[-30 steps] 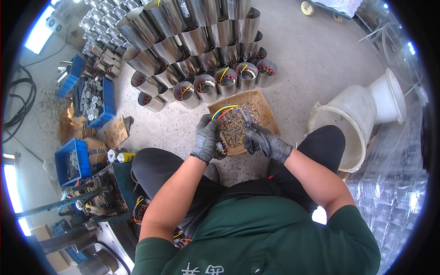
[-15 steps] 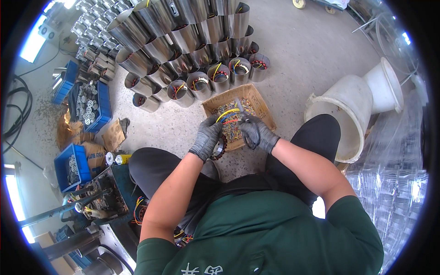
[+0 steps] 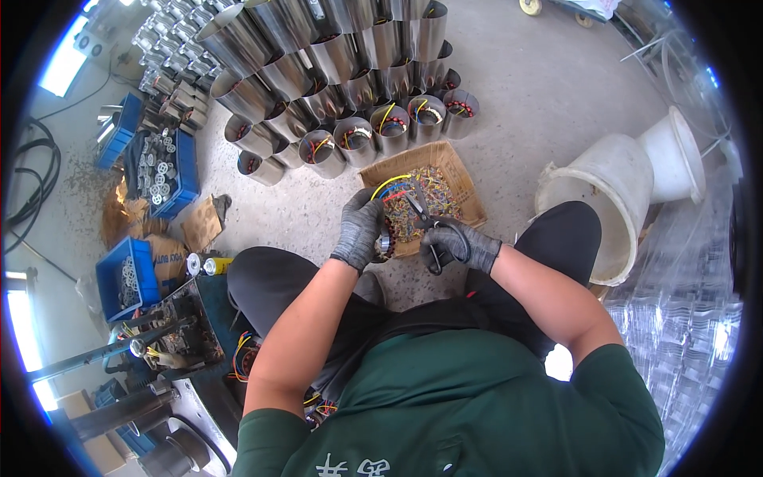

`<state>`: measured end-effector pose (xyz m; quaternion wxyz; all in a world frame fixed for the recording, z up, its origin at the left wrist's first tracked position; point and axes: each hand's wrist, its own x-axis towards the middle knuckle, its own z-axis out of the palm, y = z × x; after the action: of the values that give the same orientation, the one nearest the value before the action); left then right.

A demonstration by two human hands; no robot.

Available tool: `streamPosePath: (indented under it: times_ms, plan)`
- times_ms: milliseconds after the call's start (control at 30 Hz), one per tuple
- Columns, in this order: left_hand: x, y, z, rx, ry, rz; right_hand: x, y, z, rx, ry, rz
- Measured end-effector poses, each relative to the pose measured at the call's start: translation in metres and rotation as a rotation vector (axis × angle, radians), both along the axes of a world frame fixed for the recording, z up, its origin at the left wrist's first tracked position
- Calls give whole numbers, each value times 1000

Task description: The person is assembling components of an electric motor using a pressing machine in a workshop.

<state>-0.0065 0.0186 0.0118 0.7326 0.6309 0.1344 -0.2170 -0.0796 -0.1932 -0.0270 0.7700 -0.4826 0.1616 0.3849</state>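
Observation:
My left hand, in a grey glove, is closed around a motor stator, a dark ring partly hidden by the fingers. Yellow, blue and red wires run from that hand, the yellow wire arching highest. My right hand, gloved alike, grips scissors by their black looped handles. The scissor blades are spread and point up and left, close to the wire ends. Both hands are over the near edge of a cardboard box filled with small coloured wire scraps.
Beyond the box, metal cylinders with wound stators inside are stacked in rows. Blue bins of metal parts stand at left, near a machine. At right lies a big white pipe-shaped vessel beside plastic-wrapped goods.
My right hand has drawn slightly right, away from the wires, and the scissor blades now show spread apart. The red wire no longer reaches my right hand. The view has shifted a little.

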Motion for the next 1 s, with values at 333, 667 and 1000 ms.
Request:
streamPosePath:
  times_ms: [333, 667, 1000]
  plan:
    - [-8, -6, -6, -30, 34, -42, 9, 9, 0, 101, 76, -41]
    - [-10, -10, -18, -23, 39, -108, 13, 10, -2, 165, -11, -72]
    - [-13, -10, -9, -73, -23, -121, 3, 32, 3, 173, 63, -306]
